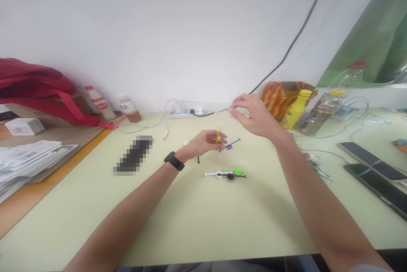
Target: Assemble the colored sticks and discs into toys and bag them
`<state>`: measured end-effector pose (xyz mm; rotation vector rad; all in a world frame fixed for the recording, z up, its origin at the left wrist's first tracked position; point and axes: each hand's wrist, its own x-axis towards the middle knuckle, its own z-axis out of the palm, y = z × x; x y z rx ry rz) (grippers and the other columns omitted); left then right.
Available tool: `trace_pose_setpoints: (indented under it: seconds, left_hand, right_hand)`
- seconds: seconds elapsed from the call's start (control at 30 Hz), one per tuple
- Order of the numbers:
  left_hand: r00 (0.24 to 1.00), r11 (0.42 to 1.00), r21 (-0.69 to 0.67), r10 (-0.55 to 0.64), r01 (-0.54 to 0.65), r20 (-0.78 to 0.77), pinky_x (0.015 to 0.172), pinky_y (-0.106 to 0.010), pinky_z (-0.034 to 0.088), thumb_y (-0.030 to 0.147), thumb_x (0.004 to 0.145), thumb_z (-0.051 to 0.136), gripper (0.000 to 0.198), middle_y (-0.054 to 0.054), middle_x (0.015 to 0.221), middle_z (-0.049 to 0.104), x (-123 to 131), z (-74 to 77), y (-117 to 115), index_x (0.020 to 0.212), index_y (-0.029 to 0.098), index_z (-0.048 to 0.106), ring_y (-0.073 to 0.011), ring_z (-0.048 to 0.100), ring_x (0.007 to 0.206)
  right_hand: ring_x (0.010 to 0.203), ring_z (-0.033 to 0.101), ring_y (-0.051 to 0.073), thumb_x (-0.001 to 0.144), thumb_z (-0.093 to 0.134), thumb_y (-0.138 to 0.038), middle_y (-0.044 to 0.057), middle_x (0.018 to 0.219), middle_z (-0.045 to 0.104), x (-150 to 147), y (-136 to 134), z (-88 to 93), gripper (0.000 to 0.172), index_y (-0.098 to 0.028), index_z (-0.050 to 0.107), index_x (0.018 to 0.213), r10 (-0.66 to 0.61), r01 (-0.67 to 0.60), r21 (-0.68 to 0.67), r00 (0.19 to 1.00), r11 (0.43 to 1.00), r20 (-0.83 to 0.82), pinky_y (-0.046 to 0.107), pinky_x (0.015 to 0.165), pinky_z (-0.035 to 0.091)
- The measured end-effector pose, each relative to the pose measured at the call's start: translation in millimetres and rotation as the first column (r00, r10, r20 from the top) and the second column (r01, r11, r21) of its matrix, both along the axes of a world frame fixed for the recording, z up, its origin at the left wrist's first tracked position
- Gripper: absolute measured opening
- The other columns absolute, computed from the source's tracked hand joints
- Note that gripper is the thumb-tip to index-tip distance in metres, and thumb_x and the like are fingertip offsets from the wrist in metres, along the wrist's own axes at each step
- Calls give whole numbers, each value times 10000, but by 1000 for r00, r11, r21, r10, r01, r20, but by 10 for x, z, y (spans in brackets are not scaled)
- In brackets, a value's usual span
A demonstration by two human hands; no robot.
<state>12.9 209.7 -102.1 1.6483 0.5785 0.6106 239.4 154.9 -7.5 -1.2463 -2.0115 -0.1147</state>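
Observation:
My left hand [205, 142], with a black watch on the wrist, is raised over the pale green table [197, 221] and pinches a small yellow and red plastic piece [218, 137]. My right hand [254, 115] is lifted higher and to the right, with fingertips pinched together; what they hold, if anything, is too small to make out. Just beyond the left hand lies a blue stick piece [229, 145]. Nearer me lie a white piece [215, 174], a black piece [233, 176] and a green piece [238, 170].
A white power strip [186, 111] with cables lies along the wall. Two drink bottles [101, 102] and a red bag [38, 90] stand at back left, papers [28, 157] at left. A yellow bottle [295, 111], a clear bottle [321, 111] and two phones [372, 166] lie right.

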Motion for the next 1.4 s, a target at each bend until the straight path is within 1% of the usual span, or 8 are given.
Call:
trace_pose_setpoints:
  seconds: [0.27,0.5,0.63,0.77,0.9,1.17,1.3,1.4]
  left_hand:
    - [958,876,-482,115,28,264,1015,-424,523,331,875,814,430,-139,1230,714,97,-35,-84,1255,201,663,-250,717,1089]
    - [881,845,-530,301,-70,365,1009,-377,534,235,835,847,327,-120,1175,729,158,-141,-44,1100,171,668,-200,732,1020]
    - [907,888,-423,318,-183,275,987,-420,542,232,786,887,514,-119,1134,739,133,-170,-21,1221,188,617,-219,742,996]
    - [909,906,-282,374,-316,183,924,-410,559,272,744,913,610,-96,1045,753,101,-200,35,1258,190,593,-209,750,912]
    - [910,917,-160,389,-366,147,838,-376,571,329,730,912,624,-103,1046,762,76,-242,115,1255,186,606,-205,748,874]
    - [919,920,-18,392,-392,47,718,-319,555,364,718,914,580,-118,972,764,7,-299,226,1196,146,668,-199,725,815]
    - [933,932,45,360,-360,-2,683,-311,550,395,744,891,507,-110,922,757,-5,-293,223,1130,136,689,-194,707,786]
    - [948,946,88,316,-312,-29,645,-303,543,397,724,899,483,-93,870,750,-2,-268,180,1089,140,713,-190,692,741]
  right_hand:
    - [1009,637,241,994,519,-411,108,1269,631,35,62,-1,305,-244,658,1209,-10,27,67,973,997,-232,361,809,516]
    - [754,623,201,892,546,-332,49,818,721,336,119,-23,226,-187,688,794,-109,88,-353,993,932,-40,306,657,441]
    - [823,660,226,786,664,-368,61,893,759,404,177,-179,204,-189,758,821,165,71,-798,964,598,210,293,662,442]
    - [851,670,243,577,838,-493,68,847,761,221,240,-441,407,-164,798,812,455,136,-966,862,218,224,296,724,464]
    - [830,679,223,525,838,-412,33,772,750,40,269,-619,346,-164,794,762,521,128,-986,837,110,166,282,725,464]
    - [677,691,195,696,695,-233,7,686,724,148,93,-352,60,-208,695,750,372,18,-955,919,295,132,287,640,495]
    - [710,677,200,797,650,-253,27,792,741,322,-50,-59,84,-228,728,817,293,-106,-734,947,671,131,292,592,484]
    - [774,683,211,856,644,-305,26,844,754,387,-150,127,131,-232,753,847,193,-139,-524,980,840,48,308,639,511]
